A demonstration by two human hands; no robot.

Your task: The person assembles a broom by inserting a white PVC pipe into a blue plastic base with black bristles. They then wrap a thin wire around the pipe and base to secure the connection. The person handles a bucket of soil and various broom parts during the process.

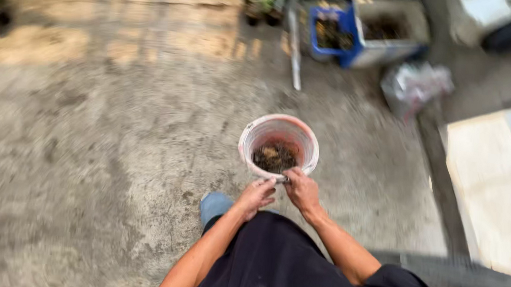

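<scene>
Bucket: a round pale bucket [278,146] with pinkish stains on its wall, seen from above, held out over the ground in front of the person, near the middle of the view.
Contents: dark soil-like matter with brown bits lies at the bottom; the upper wall inside is bare.
Right hand: the right hand [301,191] grips the near rim, fingers curled tight over the edge where a thin metal handle meets it.
Left hand: the left hand [255,196] sits just beside the right, fingers bent and closed at the same near edge; whether it clasps the rim or the handle I cannot tell, the picture being blurred.
Body: dark clothing fills the bottom edge, and a blue shoe [215,205] shows just left of the left wrist.
Ground: rough grey concrete ground [97,149], with a sunlit tan patch toward the top left.
Further off: a blue crate [334,37] with dark contents, touching a grey box planter [392,30] of soil, both well beyond the bucket; a metal pole [294,43] leans just left of them; a crumpled plastic bag [415,86] lies to their right.
Right edge: a pale flat board [494,193] lies on the ground, well apart from the hands.
</scene>
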